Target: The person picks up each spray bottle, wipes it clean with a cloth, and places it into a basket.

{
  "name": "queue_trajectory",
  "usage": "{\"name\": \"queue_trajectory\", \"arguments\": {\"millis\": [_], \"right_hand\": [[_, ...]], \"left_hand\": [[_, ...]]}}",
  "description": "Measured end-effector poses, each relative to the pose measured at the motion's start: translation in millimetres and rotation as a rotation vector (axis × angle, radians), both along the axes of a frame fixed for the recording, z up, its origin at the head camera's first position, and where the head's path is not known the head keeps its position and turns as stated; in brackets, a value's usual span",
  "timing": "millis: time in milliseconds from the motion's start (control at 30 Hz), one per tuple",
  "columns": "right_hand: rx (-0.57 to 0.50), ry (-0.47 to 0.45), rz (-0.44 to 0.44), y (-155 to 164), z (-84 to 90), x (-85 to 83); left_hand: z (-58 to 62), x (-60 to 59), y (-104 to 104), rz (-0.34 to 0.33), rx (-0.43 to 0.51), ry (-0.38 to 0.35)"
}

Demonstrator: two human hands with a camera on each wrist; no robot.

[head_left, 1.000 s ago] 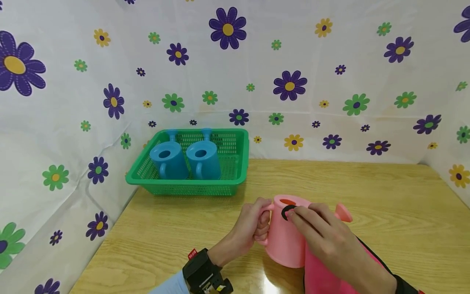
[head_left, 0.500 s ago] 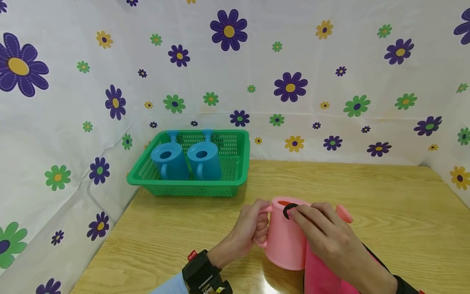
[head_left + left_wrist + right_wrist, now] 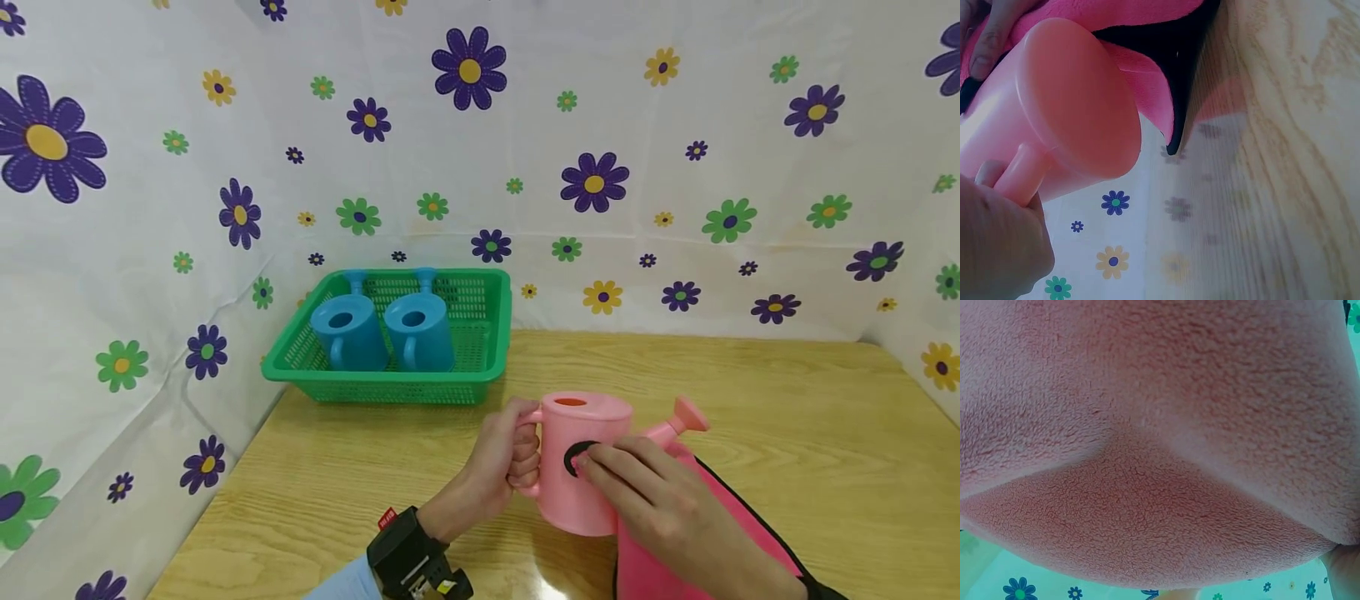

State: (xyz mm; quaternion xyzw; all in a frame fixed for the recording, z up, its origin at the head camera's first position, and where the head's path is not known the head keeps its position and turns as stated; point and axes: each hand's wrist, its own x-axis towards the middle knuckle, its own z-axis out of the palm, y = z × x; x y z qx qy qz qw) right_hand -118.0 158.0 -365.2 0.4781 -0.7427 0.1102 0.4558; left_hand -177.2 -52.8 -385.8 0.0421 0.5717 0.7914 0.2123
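Cloth (image 3: 647, 567) of bright pink with a black edge lies against the side of a pink watering can (image 3: 558, 504), in front of the person. The left hand (image 3: 491, 462) holds the can by its handle (image 3: 529, 417), fingers curled round it. The right hand (image 3: 667, 504) holds the cloth against the body of the can, its fingers lying over the fabric; the black edge curls at the fingertips, and the rest of the cloth hangs down under the hand. How tightly the right hand grips the fabric I cannot tell.

The can is held up above the wooden bench (image 3: 360, 492); the left wrist view shows its whole round base. Its opening faces up, toward the left hand, and the spout (image 3: 667, 429) points right to a flared head. The right wrist view is mostly filled by folds of fleecy cloth.

Beyond the left hand, at the back left of the bench, stands a green basket (image 3: 382, 376). Inside are two blue watering cans (image 3: 357, 343), upright and side by side, handles toward the person and spouts toward the back rim. White sheeting (image 3: 285, 50) printed with purple, green and yellow flowers hangs behind the bench.
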Motion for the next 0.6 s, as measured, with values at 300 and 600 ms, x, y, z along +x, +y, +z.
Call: {"name": "queue_trajectory", "arguments": {"millis": [300, 600], "right_hand": [[0.056, -0.021, 0.067, -3.6, -9.2, 3.6], [0.175, -0.02, 0.107, -2.8, -13.4, 7.0]], "left_hand": [[0.0, -1.9, -3.7, 0.054, 0.052, -0.006], [2.0, -7.9, -7.7, 0.067, 0.07, -0.008]]}}
